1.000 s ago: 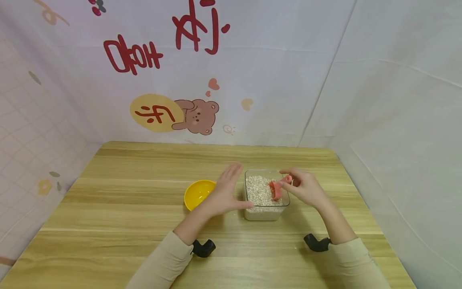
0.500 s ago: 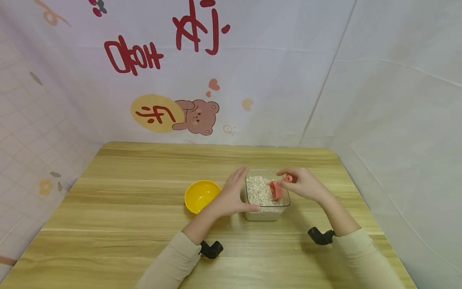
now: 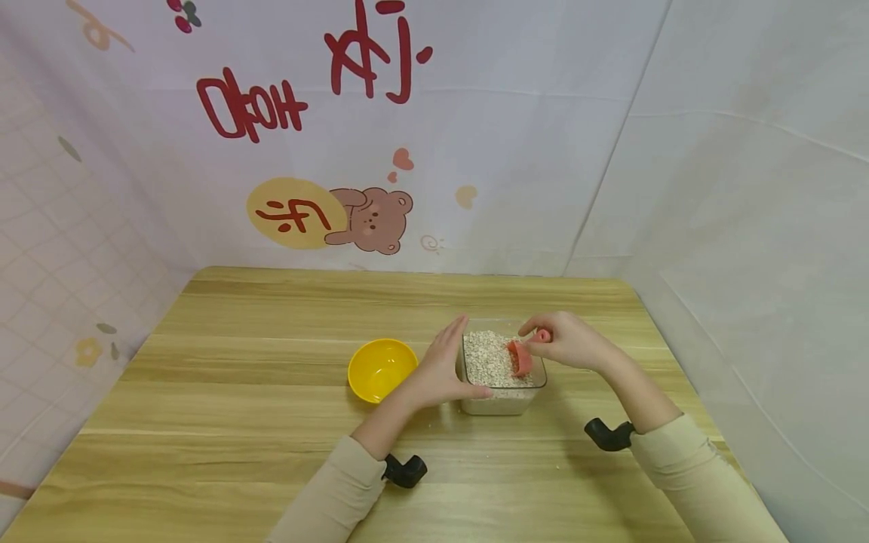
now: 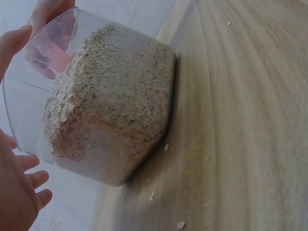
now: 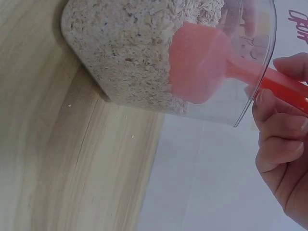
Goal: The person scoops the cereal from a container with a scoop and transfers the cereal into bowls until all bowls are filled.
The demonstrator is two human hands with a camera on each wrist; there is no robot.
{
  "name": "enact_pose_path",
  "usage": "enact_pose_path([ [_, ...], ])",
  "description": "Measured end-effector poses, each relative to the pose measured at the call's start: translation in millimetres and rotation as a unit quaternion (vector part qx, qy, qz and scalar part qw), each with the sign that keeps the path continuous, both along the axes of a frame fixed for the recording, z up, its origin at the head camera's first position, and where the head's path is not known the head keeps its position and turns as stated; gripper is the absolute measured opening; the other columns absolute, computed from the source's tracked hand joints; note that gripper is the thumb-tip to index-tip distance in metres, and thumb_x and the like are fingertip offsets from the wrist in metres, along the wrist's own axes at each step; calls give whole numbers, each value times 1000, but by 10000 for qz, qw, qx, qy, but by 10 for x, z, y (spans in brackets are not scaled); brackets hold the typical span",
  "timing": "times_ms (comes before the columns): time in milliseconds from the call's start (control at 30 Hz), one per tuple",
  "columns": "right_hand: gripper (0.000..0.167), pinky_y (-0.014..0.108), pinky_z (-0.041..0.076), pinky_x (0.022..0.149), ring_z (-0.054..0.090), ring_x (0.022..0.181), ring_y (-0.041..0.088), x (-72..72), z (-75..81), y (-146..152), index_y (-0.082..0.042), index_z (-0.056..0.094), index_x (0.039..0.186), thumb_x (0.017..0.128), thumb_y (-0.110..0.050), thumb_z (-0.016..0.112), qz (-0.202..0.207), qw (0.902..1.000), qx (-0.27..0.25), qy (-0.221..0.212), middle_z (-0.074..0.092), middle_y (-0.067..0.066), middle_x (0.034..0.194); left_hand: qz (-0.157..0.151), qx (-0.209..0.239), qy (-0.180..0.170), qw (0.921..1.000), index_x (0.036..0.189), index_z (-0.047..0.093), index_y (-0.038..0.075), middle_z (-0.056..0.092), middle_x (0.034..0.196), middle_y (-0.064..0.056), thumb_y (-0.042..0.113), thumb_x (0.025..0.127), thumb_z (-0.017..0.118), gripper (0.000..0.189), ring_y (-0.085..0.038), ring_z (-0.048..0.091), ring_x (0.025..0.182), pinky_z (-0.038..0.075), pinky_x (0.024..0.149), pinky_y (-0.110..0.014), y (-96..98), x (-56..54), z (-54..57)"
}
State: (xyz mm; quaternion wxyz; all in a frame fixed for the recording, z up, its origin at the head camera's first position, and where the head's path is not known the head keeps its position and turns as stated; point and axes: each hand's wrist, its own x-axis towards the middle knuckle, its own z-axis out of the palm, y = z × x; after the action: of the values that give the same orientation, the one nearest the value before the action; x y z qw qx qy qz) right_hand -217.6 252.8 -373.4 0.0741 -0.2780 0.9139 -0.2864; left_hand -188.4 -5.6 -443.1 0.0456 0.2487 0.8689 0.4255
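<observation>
A clear square container (image 3: 498, 401) of oat flakes (image 3: 487, 358) stands upright on the table. My right hand (image 3: 570, 343) pinches the handle of a coral-pink scoop (image 3: 520, 360) between thumb and fingers. In the right wrist view, the scoop's cup (image 5: 199, 62) lies against the oats inside the near wall, with its handle sticking out over the rim. At the container's left side is my left hand (image 3: 437, 373), fingers stretched and spread along it. Its thumb (image 4: 17, 41) lies at the rim in the left wrist view, its fingertips (image 4: 41, 180) beside the wall.
Left of the container, a yellow bowl (image 3: 382, 371) sits with its near edge behind my left forearm. A few stray oat flakes (image 4: 167, 147) dot the wooden table (image 3: 237, 400). White printed cloth (image 3: 516, 136) hangs along the back and sides.
My left hand has come rightward to the container's side, uncovering more of the bowl. The right hand's grip on the scoop has shifted slightly, its wrist swinging outward; the scoop stays in the oats.
</observation>
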Motion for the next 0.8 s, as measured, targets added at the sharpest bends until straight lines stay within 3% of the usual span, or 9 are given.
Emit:
enact_pose_path([
  [200,16,24,31,46,29,47,3,4,-28,19,-6,71,100,86,-13,65,-35,9999,-81,-113,31,-11,54,-6,304,-235,9993,155,2,19,6,159,-5,54,64,83,127,-28,13,143,21,109,-54,26,4,-49],
  [333,16,23,34,43,36,46,5,24,-27,25,-5,71,101,87,-11,64,-120,9985,-291,-441,40,-9,54,10,490,-318,9983,155,2,20,6,159,-6,52,64,84,127,-28,14,142,22,109,-54,35,6,-58],
  [600,19,22,33,39,38,42,8,45,-45,25,2,69,102,88,-2,57,-111,9914,-759,-1063,56,5,62,94,583,-473,9971,155,3,23,7,159,-3,49,64,85,126,-26,16,142,23,108,-53,45,8,-70],
  [800,20,23,37,40,43,44,10,44,-77,27,4,68,100,85,3,56,-80,9881,-1007,-1157,58,11,63,131,605,-454,9970,155,4,22,7,159,-3,49,63,86,126,-27,17,142,23,108,-53,53,-3,-88],
])
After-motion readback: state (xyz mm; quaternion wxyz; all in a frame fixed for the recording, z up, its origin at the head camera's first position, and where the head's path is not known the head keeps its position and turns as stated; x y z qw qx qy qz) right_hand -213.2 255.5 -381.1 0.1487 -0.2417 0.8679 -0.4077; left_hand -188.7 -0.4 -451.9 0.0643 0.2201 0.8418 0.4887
